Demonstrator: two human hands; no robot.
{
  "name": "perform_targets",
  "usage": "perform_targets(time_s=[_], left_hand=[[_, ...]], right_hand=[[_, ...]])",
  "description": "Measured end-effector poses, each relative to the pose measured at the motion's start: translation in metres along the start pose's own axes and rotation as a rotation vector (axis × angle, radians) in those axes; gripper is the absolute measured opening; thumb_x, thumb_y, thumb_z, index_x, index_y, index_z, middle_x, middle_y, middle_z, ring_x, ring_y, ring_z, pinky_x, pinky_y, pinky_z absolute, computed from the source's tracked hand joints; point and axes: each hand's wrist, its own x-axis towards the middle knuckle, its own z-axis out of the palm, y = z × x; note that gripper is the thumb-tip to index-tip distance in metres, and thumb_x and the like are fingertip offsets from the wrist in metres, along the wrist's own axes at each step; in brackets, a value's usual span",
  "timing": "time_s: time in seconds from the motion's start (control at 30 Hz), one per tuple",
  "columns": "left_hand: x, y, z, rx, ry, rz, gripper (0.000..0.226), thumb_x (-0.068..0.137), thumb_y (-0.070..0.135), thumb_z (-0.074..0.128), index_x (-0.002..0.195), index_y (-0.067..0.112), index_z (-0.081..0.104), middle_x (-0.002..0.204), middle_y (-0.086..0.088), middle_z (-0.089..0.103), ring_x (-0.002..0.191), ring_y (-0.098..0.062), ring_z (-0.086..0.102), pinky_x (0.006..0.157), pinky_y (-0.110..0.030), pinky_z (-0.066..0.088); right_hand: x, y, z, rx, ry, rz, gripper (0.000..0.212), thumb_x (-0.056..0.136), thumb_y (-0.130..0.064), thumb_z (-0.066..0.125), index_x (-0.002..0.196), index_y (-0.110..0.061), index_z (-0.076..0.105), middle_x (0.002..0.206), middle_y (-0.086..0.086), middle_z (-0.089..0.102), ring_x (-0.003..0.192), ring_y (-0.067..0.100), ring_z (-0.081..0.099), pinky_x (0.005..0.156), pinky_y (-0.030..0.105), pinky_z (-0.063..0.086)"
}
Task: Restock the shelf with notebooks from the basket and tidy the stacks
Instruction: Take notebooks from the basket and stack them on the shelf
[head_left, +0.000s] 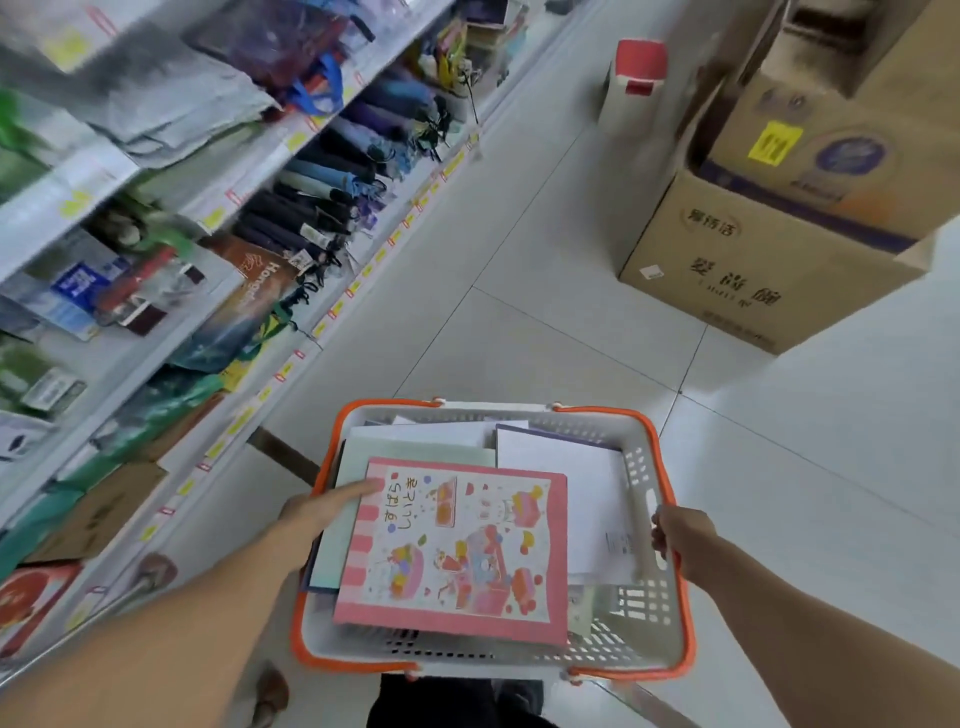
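Observation:
A grey plastic basket (644, 467) with orange handles hangs in front of me above the floor. A pink notebook (452, 545) with cartoon cakes lies on top inside it, over a pale green notebook (415, 449) and white ones (566, 467). My left hand (324, 512) grips the basket's left rim, its forefinger stretched onto the edge of the pink notebook. My right hand (680, 540) is closed on the basket's right rim. The shelf unit (171, 270) runs along the left.
The shelves hold folded umbrellas (322, 197), bags and packaged goods, with yellow price tags on the edges. Stacked cardboard boxes (769, 249) stand on the tiled floor at the right. A white and red bin (634, 83) is farther back. The aisle floor lies between.

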Motion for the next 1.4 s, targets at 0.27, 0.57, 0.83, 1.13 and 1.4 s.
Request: perform_targets(time_s=[0.27,0.57,0.83,1.13,1.4], left_hand=[[0.101,0.200,0.009,-0.059,-0.007,-0.062,0.091,0.028,0.053,0.096,0.105,0.011,0.070,0.088,-0.013,0.076,0.078,-0.033,0.074,0.079,-0.052,0.059],[0.167,0.457,0.044,-0.064,0.054,-0.070,0.082,0.037,0.051,0.096,0.104,0.009,0.073,0.090,-0.014,0.076,0.081,-0.034,0.074,0.080,-0.052,0.058],[0.231,0.653,0.090,-0.188,0.072,-0.036,0.079,0.034,0.047,0.097,0.101,0.013,0.074,0.092,-0.013,0.076,0.085,-0.034,0.074,0.084,-0.051,0.057],[0.377,0.830,0.123,-0.218,0.092,-0.108,0.110,0.017,0.069,0.090,0.112,0.018,0.068,0.103,-0.009,0.073,0.090,-0.031,0.072,0.081,-0.046,0.059],[0.385,0.990,0.159,-0.281,0.094,-0.115,0.083,0.035,0.056,0.094,0.104,0.014,0.073,0.091,-0.013,0.076,0.082,-0.034,0.074,0.082,-0.048,0.058]], right_hand=[[0.062,-0.236,0.020,-0.027,0.029,-0.006,0.012,0.087,-0.002,0.052,0.079,0.002,0.060,0.066,0.014,0.054,0.057,0.023,0.050,0.053,0.031,0.039],[0.160,-0.500,0.030,-0.020,-0.067,-0.031,0.009,0.085,-0.002,0.052,0.079,0.001,0.058,0.064,0.014,0.053,0.055,0.024,0.047,0.053,0.031,0.036],[0.250,-0.737,0.030,-0.031,-0.076,-0.088,0.020,0.088,-0.005,0.057,0.068,-0.005,0.053,0.061,0.011,0.047,0.050,0.020,0.041,0.049,0.030,0.034],[0.324,-0.984,0.029,-0.153,0.021,-0.148,0.014,0.086,-0.006,0.057,0.072,-0.004,0.057,0.062,0.013,0.051,0.051,0.022,0.043,0.052,0.029,0.037],[0.387,-1.168,0.036,-0.242,-0.069,-0.171,0.008,0.084,-0.007,0.058,0.077,-0.004,0.060,0.060,0.011,0.050,0.049,0.021,0.041,0.049,0.029,0.035]])
